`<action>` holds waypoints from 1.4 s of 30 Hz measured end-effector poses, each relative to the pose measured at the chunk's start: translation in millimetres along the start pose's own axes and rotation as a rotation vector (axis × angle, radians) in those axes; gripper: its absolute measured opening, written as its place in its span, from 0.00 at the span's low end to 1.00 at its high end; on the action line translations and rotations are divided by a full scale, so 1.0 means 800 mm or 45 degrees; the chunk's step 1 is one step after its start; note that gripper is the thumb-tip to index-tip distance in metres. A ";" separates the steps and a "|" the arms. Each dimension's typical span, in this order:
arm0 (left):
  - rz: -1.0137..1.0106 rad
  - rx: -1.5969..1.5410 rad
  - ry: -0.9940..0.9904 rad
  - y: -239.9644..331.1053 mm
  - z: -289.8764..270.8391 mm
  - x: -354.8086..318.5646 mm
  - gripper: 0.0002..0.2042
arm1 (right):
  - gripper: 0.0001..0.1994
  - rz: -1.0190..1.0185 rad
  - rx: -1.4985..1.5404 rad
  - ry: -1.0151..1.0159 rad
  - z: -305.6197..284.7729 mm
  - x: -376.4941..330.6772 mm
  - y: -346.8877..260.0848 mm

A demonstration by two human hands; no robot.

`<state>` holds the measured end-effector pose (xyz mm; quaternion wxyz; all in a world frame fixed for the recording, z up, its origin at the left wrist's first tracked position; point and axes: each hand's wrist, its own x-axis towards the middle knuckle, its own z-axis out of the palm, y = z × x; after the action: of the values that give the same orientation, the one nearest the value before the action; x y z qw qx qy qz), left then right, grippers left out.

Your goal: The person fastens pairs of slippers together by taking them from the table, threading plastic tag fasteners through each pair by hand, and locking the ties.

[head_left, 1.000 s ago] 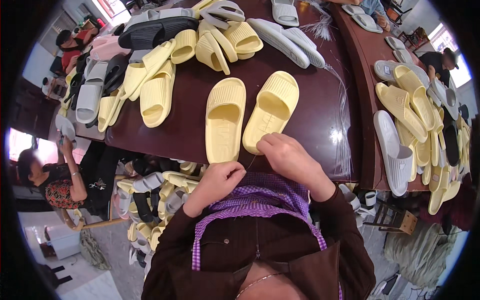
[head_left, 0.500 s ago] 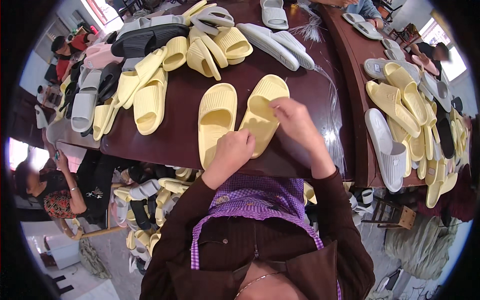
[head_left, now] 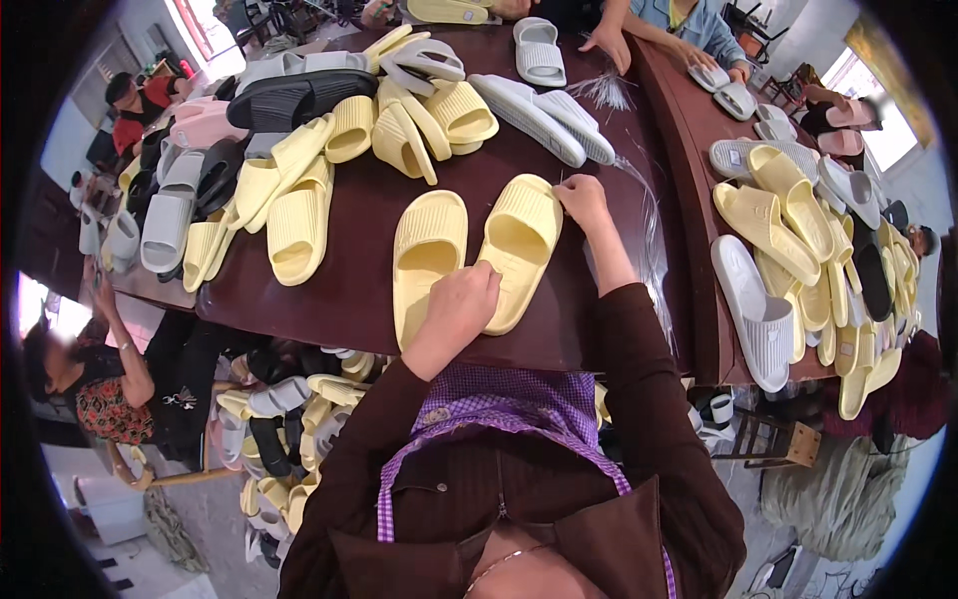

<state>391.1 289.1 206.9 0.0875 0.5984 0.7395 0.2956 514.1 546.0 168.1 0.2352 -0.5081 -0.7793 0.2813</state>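
Note:
Two yellow slide slippers lie side by side on the table in front of me, soles down, toes pointing away. My left hand (head_left: 461, 304) is closed at the inner edge of the right slipper (head_left: 522, 245), its wrist lying over the heel part of the left slipper (head_left: 431, 235). The fingers of my right hand (head_left: 585, 203) are pinched together beside the outer toe edge of the right slipper. What they hold, if anything, is too fine to make out. Beyond that hand lies a bundle of thin clear plastic strands (head_left: 604, 93).
A pile of yellow, grey, black and pink slippers covers the dark red table's (head_left: 349, 215) left side. Two pale grey slippers (head_left: 544, 112) lie ahead. Another slipper heap (head_left: 798, 225) stands on the right-hand table. Co-workers' hands (head_left: 607, 45) reach over the far edge.
My right hand has moved from over the right slipper's strap to beside its outer toe edge. My left hand stays at the slippers. A co-worker's hand has appeared by the strands.

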 end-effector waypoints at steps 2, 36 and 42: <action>0.011 -0.011 0.041 -0.009 -0.006 -0.006 0.09 | 0.14 -0.055 0.025 0.072 0.004 -0.007 -0.006; 0.380 0.215 0.267 -0.092 -0.005 0.023 0.04 | 0.07 -0.402 0.284 0.038 0.015 -0.052 -0.080; 0.390 0.143 0.257 -0.104 0.003 0.029 0.04 | 0.07 -0.759 0.273 -0.113 0.047 -0.003 -0.092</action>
<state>316.8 302.3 164.6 -0.0666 0.6752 0.6603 0.3220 441.8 511.9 190.5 0.3253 -0.2169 -0.8694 0.3023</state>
